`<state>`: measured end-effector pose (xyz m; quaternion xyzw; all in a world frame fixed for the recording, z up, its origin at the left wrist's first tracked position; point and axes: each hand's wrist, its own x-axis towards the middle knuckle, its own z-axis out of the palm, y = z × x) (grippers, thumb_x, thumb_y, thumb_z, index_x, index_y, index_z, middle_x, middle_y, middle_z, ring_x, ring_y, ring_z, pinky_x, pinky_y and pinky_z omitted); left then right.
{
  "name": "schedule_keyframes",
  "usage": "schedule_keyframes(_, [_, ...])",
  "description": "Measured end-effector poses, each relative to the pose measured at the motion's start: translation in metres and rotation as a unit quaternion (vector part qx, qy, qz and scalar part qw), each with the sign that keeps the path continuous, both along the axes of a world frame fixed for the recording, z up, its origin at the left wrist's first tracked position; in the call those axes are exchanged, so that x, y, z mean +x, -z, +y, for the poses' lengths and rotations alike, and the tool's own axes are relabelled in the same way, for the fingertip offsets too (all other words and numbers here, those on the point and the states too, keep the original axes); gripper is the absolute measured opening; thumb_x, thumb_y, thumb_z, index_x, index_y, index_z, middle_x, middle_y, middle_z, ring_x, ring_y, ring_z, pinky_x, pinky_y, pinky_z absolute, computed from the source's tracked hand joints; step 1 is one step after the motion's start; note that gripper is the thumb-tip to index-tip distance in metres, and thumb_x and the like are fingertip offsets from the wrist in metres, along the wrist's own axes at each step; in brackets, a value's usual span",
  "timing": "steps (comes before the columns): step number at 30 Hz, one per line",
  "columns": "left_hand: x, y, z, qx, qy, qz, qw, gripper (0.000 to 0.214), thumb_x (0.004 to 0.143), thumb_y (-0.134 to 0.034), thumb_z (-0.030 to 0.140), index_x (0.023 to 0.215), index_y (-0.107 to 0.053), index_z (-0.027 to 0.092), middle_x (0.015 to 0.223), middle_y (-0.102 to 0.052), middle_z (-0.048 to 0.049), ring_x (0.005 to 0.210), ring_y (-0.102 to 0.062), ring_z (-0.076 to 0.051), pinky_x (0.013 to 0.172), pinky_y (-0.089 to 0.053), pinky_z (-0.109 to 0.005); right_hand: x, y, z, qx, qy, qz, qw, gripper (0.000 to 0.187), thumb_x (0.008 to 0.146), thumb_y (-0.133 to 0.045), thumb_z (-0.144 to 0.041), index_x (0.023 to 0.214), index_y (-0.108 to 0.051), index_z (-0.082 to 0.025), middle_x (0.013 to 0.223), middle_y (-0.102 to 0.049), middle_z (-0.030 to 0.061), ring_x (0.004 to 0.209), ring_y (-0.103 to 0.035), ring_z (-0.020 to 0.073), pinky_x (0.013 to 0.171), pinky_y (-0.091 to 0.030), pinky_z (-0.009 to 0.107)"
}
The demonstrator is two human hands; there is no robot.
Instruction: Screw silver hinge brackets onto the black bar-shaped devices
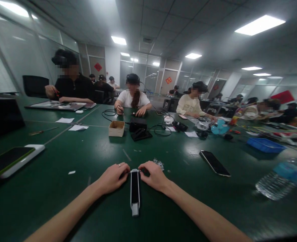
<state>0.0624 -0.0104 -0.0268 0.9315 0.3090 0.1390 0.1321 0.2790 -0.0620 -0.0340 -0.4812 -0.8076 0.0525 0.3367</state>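
Note:
A long narrow black-and-white device lies on the green table, pointing away from me. My left hand and my right hand both pinch its far end, fingers curled closed on it from either side. A ring shows on my left hand. Small metal parts lie just beyond my right hand.
A black phone lies to the right, and a water bottle lies on its side farther right. A tablet sits at left. A cardboard box, a black device, cables and a blue tray lie beyond. Several people work around the table.

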Motion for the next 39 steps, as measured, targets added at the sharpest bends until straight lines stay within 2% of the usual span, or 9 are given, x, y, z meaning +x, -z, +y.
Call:
schedule_keyframes(9, [0.0,-0.004,-0.004,0.002,-0.003,0.003,1.0,0.013,0.086,-0.041,0.019,0.092,-0.053,0.019,0.087,-0.056,-0.0025,0.075,-0.053,-0.017,0.067,-0.039,-0.027,0.0,0.006,0.003,0.011,-0.028,-0.016,0.999,0.015,0.081,-0.057,-0.012,0.093,-0.062,-0.016,0.088,-0.066,0.0053,0.082,-0.06,0.0172,0.076,-0.049,0.031])
schedule_keyframes(18, [0.0,-0.007,-0.006,-0.007,-0.009,0.008,1.0,0.013,0.086,-0.042,0.02,0.093,-0.053,0.019,0.088,-0.057,-0.0025,0.075,-0.053,-0.016,0.068,-0.039,-0.026,0.0,-0.004,-0.004,-0.015,-0.028,-0.053,0.998,0.022,0.08,-0.058,-0.014,0.103,-0.06,-0.015,0.095,-0.066,0.0072,0.087,-0.058,0.0195,0.079,-0.049,0.035])
schedule_keyframes(27, [-0.001,-0.005,-0.006,0.003,-0.01,0.002,1.0,0.014,0.084,-0.044,0.015,0.093,-0.053,0.019,0.088,-0.057,-0.0018,0.075,-0.053,-0.016,0.068,-0.039,-0.026,0.004,-0.004,-0.005,0.021,-0.007,-0.084,0.996,0.025,0.079,-0.058,-0.017,0.105,-0.058,-0.016,0.1,-0.065,0.008,0.093,-0.056,0.0225,0.083,-0.046,0.038])
schedule_keyframes(35, [-0.002,-0.003,-0.007,0.002,-0.016,0.002,1.0,0.013,0.084,-0.044,0.016,0.093,-0.053,0.019,0.088,-0.057,-0.0012,0.075,-0.053,-0.015,0.069,-0.039,-0.026,0.003,-0.012,-0.011,0.026,-0.005,-0.102,0.994,0.024,0.08,-0.057,-0.017,0.104,-0.059,-0.017,0.099,-0.065,0.0085,0.092,-0.057,0.0229,0.08,-0.046,0.037])
schedule_keyframes(39, [-0.002,-0.002,-0.006,0.001,-0.011,0.002,1.0,0.014,0.085,-0.044,0.017,0.095,-0.053,0.02,0.089,-0.057,-0.0014,0.077,-0.054,-0.015,0.07,-0.04,-0.026,0.011,-0.017,-0.005,0.053,0.006,-0.103,0.993,0.023,0.08,-0.057,-0.018,0.103,-0.06,-0.017,0.099,-0.066,0.0093,0.092,-0.058,0.0227,0.079,-0.046,0.037])
